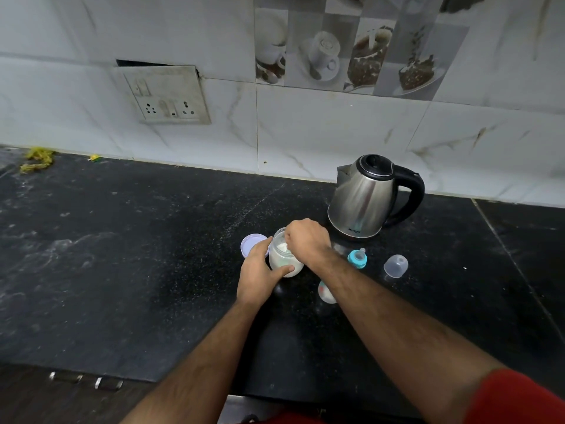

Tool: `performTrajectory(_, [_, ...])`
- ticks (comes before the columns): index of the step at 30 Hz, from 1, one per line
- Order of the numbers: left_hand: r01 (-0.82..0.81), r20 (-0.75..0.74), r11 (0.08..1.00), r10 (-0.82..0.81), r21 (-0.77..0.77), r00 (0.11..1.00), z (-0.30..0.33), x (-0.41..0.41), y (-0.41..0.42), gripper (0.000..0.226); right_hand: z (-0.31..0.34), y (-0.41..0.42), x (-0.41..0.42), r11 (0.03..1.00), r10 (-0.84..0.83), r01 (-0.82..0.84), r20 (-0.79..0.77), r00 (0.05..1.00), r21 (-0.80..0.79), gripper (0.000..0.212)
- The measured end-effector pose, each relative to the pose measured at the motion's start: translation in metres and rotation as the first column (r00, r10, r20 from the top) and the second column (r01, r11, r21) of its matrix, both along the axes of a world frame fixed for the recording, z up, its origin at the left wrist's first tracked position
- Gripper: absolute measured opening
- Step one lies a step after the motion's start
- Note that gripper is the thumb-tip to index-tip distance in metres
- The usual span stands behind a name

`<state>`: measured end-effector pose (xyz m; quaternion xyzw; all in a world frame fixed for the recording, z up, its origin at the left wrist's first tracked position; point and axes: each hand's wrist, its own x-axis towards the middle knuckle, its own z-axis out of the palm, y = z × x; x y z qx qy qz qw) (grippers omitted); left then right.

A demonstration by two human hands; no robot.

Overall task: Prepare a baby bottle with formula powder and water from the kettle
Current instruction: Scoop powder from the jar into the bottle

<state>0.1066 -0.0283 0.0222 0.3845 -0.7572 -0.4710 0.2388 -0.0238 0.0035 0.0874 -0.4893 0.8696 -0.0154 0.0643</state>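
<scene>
— Why is the left hand [260, 270] wrapped round the powder jar [282, 258]?

— To steady it on the bench [153, 255] — its grip is clamped on the jar's near-left side, while the right hand [307, 240] dips into the mouth from above, wrist bent down, fingers curled, probably round a scoop I can't see.

— And the bottle?

— The bottle [326, 291] stands just right of the jar, under the right forearm; teat ring [357, 257], clear cap [396, 265] and kettle [367, 198] lie further right, the lid [252, 243] left.
</scene>
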Motion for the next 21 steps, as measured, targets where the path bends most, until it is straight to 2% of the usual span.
performTrajectory(3, [0.003,-0.005,1.000,-0.003,0.009,1.000,-0.004,-0.003,-0.003,0.072,0.000,0.002,-0.001,1.000,0.014,-0.014,0.000,1.000,0.015,0.022])
performTrajectory(5, [-0.004,-0.006,1.000,0.004,0.006,1.000,-0.006,-0.004,-0.004,0.070,0.001,0.004,-0.004,1.000,0.011,-0.010,0.053,0.999,-0.022,0.025])
performTrajectory(7, [-0.013,-0.009,1.000,0.013,0.004,1.000,-0.008,-0.004,-0.005,0.068,0.002,0.008,-0.009,0.989,-0.027,0.045,0.130,0.991,-0.142,0.026])
performTrajectory(10, [-0.026,-0.009,1.000,0.025,-0.012,1.000,-0.009,-0.004,-0.006,0.068,0.004,0.016,-0.017,0.914,-0.140,0.223,0.252,0.957,-0.339,0.026])
performTrajectory(13, [-0.026,-0.016,1.000,0.026,-0.010,1.000,-0.009,-0.004,-0.006,0.068,-0.003,0.023,-0.029,0.902,-0.221,0.342,0.397,0.891,-0.264,0.026])
performTrajectory(17, [-0.044,-0.011,0.999,0.044,0.007,0.999,-0.008,-0.003,-0.008,0.067,-0.020,0.028,-0.035,0.894,-0.259,0.429,0.632,0.731,-0.129,0.018])
performTrajectory(19, [-0.051,0.003,0.999,0.051,0.010,0.999,-0.005,-0.002,-0.010,0.065,-0.023,0.028,-0.032,0.885,-0.239,0.445,0.690,0.683,-0.134,0.027])
performTrajectory(21, [-0.053,0.005,0.998,0.053,0.015,0.999,-0.003,-0.001,-0.013,0.064,-0.023,0.027,-0.029,0.887,-0.216,0.438,0.704,0.676,-0.149,0.030])
